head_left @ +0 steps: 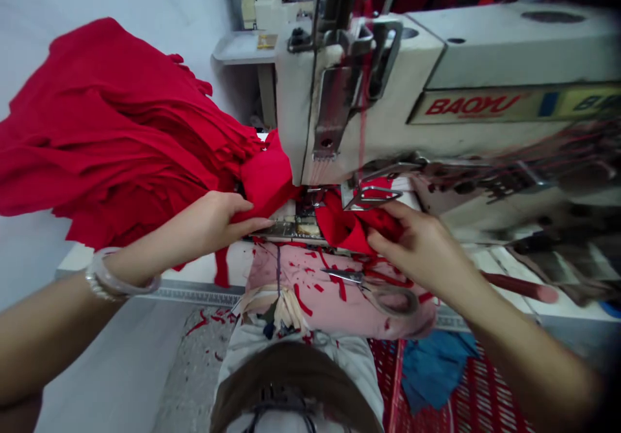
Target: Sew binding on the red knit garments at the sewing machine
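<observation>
I sit at a cream sewing machine [466,64] marked BAOYU. A piece of red fabric [347,226] lies bunched at the needle area under the machine head. My right hand [422,245] pinches this fabric on its right side, fingers closed on it. My left hand [220,216] lies with fingers stretched flat on the red fabric [264,184] just left of the needle plate. A pale bracelet [114,277] circles my left wrist.
A large heap of red fabric pieces [111,135] sits on the table at the left. Scissors [376,287] rest on a pink cloth [339,303] strewn with red scraps at the table's front edge. A red crate [466,400] holding blue cloth [431,365] stands below right.
</observation>
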Action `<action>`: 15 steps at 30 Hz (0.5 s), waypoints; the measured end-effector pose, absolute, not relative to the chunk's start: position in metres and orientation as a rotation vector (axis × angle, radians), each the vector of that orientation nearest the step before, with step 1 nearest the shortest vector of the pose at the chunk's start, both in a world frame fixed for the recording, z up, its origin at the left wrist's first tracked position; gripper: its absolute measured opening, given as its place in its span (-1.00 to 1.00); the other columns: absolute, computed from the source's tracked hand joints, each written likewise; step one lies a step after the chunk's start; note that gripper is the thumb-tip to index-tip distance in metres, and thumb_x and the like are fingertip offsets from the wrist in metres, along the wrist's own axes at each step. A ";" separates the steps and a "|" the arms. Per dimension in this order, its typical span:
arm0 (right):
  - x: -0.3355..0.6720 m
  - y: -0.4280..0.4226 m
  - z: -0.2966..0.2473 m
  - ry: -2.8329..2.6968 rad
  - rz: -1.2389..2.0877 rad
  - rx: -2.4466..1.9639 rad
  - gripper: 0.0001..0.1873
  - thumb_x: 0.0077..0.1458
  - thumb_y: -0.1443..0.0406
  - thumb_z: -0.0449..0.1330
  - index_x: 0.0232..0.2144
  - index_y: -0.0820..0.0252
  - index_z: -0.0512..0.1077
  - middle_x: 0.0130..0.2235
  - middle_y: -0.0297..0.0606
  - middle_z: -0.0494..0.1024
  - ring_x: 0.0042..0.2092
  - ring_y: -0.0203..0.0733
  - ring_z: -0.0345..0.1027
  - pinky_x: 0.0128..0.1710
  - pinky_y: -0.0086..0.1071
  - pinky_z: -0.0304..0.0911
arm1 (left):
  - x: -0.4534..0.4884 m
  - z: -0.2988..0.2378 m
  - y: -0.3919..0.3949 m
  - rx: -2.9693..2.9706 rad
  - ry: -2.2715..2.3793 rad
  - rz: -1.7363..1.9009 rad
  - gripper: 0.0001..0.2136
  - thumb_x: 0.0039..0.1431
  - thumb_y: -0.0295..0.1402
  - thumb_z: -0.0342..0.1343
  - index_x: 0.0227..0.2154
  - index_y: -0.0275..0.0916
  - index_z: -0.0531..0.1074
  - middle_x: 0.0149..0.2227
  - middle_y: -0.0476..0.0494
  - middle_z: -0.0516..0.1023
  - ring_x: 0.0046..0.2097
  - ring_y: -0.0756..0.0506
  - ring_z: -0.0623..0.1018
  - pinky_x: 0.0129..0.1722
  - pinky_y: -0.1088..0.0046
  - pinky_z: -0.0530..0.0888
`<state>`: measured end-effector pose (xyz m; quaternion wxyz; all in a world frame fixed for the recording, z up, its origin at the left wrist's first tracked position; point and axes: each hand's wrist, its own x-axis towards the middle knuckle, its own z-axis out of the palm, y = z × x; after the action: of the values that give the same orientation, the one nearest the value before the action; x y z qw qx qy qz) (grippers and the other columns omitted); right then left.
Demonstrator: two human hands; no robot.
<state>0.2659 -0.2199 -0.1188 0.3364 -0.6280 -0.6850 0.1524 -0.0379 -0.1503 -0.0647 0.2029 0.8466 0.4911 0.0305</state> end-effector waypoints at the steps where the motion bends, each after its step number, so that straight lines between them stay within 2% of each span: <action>1: 0.262 -0.219 -0.119 -1.772 0.414 -1.617 -0.52 0.02 0.26 0.17 0.02 0.28 0.47 -0.36 -0.22 0.60 -0.56 -0.33 0.27 -0.51 -0.41 0.26 | -0.032 -0.068 -0.154 2.382 1.394 0.105 -0.57 0.21 -0.02 0.03 -0.60 -0.27 0.27 -0.63 0.06 0.18 -0.58 0.10 0.14 -0.58 0.58 0.06; 5: 0.271 -0.221 -0.121 -1.789 0.514 -1.548 -0.50 0.04 0.26 0.12 0.05 0.23 0.44 -0.24 -0.19 0.62 -0.42 -0.21 0.43 -0.44 -0.36 0.35 | -0.028 -0.070 -0.154 2.292 1.463 0.003 -0.61 0.25 -0.07 -0.08 -0.57 -0.24 0.22 -0.62 0.04 0.20 -0.59 0.08 0.15 -0.60 0.56 0.07; 8: 0.286 -0.229 -0.118 -1.885 0.256 -1.708 -0.55 0.01 0.27 0.12 -0.03 0.23 0.50 -0.17 -0.10 0.60 -0.30 -0.06 0.49 -0.32 -0.23 0.40 | -0.037 -0.074 -0.153 2.225 1.420 -0.124 -0.67 0.26 -0.15 -0.14 -0.53 -0.23 0.25 -0.57 -0.01 0.31 -0.57 0.04 0.25 -0.57 0.53 0.18; 10: 0.291 -0.232 -0.116 -1.840 0.182 -1.726 -0.55 0.08 0.25 0.09 0.02 0.22 0.46 -0.17 -0.10 0.59 -0.28 -0.06 0.49 -0.30 -0.23 0.40 | -0.041 -0.079 -0.152 2.333 1.391 -0.115 -0.69 0.27 -0.19 -0.13 -0.51 -0.23 0.28 -0.51 -0.07 0.38 -0.52 0.01 0.32 -0.50 0.50 0.24; 13: 0.285 -0.233 -0.118 -1.809 0.152 -1.683 -0.48 0.15 0.25 0.07 0.16 0.24 0.33 -0.21 -0.12 0.58 -0.34 -0.13 0.46 -0.39 -0.31 0.37 | -0.037 -0.087 -0.152 2.591 1.464 0.000 -0.72 0.29 -0.15 -0.09 -0.39 -0.24 0.34 -0.41 -0.11 0.45 -0.47 -0.03 0.38 -0.47 0.45 0.22; 15: 0.275 -0.234 -0.123 -1.925 -0.037 -1.747 -0.44 0.16 0.30 0.09 0.21 0.18 0.27 -0.21 -0.12 0.56 -0.42 -0.18 0.41 -0.48 -0.36 0.29 | -0.028 -0.090 -0.152 2.707 1.544 0.043 -0.70 0.31 -0.09 -0.07 -0.27 -0.25 0.36 -0.35 -0.12 0.47 -0.42 -0.07 0.43 -0.48 0.45 0.19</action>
<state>0.2752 -0.2345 -0.1231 0.2675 -0.6474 -0.7136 -0.0137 -0.0285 -0.1518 -0.0902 0.0123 0.8685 0.4953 0.0138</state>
